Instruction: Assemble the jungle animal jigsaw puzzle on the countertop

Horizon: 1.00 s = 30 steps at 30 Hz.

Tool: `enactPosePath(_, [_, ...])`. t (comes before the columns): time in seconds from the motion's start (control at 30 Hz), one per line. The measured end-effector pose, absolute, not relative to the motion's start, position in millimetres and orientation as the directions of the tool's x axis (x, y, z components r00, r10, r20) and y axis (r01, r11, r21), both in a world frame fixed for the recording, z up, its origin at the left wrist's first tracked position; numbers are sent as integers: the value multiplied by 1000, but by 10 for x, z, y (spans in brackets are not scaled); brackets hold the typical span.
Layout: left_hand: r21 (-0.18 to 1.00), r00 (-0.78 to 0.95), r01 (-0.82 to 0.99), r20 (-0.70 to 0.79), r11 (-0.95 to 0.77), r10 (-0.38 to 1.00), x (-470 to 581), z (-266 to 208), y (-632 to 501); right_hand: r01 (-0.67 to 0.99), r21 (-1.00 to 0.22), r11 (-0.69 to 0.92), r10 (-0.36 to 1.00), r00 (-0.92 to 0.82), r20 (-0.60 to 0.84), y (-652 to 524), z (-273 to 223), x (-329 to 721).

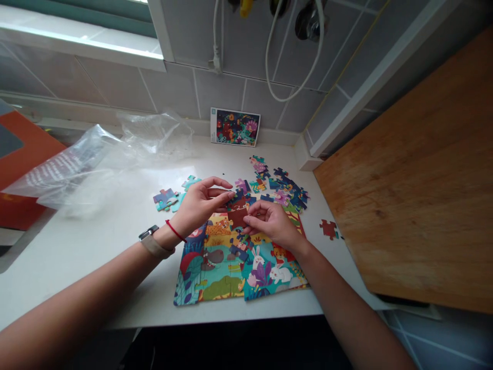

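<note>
Several brown jigsaw pieces (237,216) lie between my two hands, above the upper part of a colourful, partly joined jigsaw puzzle (221,277). My left hand (204,203), with a red string and a watch at the wrist, has thumb and fingertips closed at the left edge of these pieces. On their right side, my right hand (272,223) pinches the brown edge between thumb and index finger. Rabbits and a hippo show on the puzzle below. Part of its right side is hidden under my right wrist.
Loose jigsaw pieces (290,190) are heaped behind my right hand, with others (166,199) at left. One brown piece (328,229) lies near the wooden panel (416,180). A picture card (235,127) leans against the wall. Plastic bags (96,159) and an orange box (26,164) are left.
</note>
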<state>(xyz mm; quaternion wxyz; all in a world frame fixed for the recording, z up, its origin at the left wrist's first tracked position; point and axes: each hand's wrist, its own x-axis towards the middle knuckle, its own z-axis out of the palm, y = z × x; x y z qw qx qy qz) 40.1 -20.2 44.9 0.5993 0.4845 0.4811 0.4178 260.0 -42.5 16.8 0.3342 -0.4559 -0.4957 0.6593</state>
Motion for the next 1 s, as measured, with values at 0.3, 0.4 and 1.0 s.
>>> enactPosePath(0.3, [980,204,-12,-193,200,960,399,440,-185,13,-963,-268,898,-358,-255,-420,176,2603])
enactPosePath(0.4, [979,203,0,-198,203,959,397,427,-178,10,-969,-247,900,-369,-233,-420,165,2609])
enactPosePath(1.0, [973,196,-26,-218,227,956,408,429,-174,12,-961,-275,893,-367,-260,-427,172,2614])
